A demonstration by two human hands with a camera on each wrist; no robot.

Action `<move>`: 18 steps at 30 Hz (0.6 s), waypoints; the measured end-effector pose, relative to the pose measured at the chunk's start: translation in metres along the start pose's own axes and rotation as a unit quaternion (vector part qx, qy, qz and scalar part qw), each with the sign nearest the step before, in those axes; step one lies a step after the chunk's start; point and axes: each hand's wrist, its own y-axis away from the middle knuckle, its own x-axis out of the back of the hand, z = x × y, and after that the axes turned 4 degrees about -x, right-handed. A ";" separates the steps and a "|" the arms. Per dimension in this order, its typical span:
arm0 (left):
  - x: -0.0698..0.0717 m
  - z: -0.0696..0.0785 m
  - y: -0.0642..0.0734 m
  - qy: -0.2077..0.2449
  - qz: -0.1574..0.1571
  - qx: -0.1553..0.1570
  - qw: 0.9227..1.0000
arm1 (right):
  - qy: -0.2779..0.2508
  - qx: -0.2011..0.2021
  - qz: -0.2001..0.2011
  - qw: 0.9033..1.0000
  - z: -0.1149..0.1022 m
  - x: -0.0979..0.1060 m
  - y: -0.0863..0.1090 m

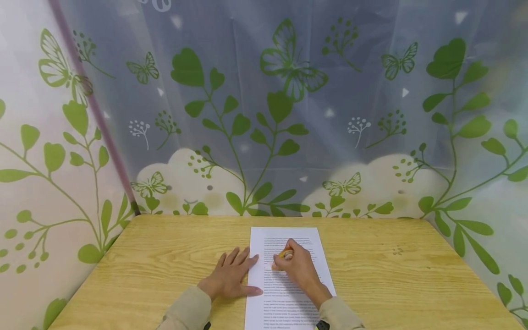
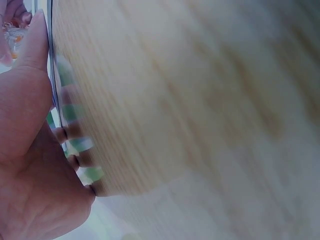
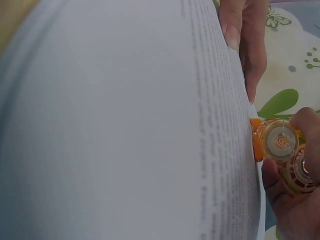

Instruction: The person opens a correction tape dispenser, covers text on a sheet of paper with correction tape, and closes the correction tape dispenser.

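A sheet of paper [image 1: 284,233] printed with dense lines of text lies on the wooden table. My right hand [image 1: 303,270] pinches an orange, see-through correction tape dispenser [image 3: 281,141] between thumb and fingers. The dispenser's orange tip end is right at the paper's surface, over the left part of the text near the middle of the sheet. Flat beside it, my left hand [image 1: 232,277] spreads its fingers across the paper's left edge. Its thumb and index fingertip lie on the sheet, while the other fingers rest on the table.
The wooden table [image 1: 165,256] reaches back to a printed curtain [image 1: 247,137] with green leaves and butterflies. Another curtain panel [image 1: 24,197] hangs along the left side. Small dark marks [image 1: 397,250] show on the tabletop at the right.
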 end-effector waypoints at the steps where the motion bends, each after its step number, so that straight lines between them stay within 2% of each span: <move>1: 0.000 0.000 0.000 0.001 -0.001 0.000 1.000 | 0.000 0.000 0.001 1.000 0.000 0.000 0.000; 18: -0.001 0.000 0.000 0.003 0.004 0.000 1.000 | 0.002 0.003 -0.001 1.000 0.004 0.004 0.000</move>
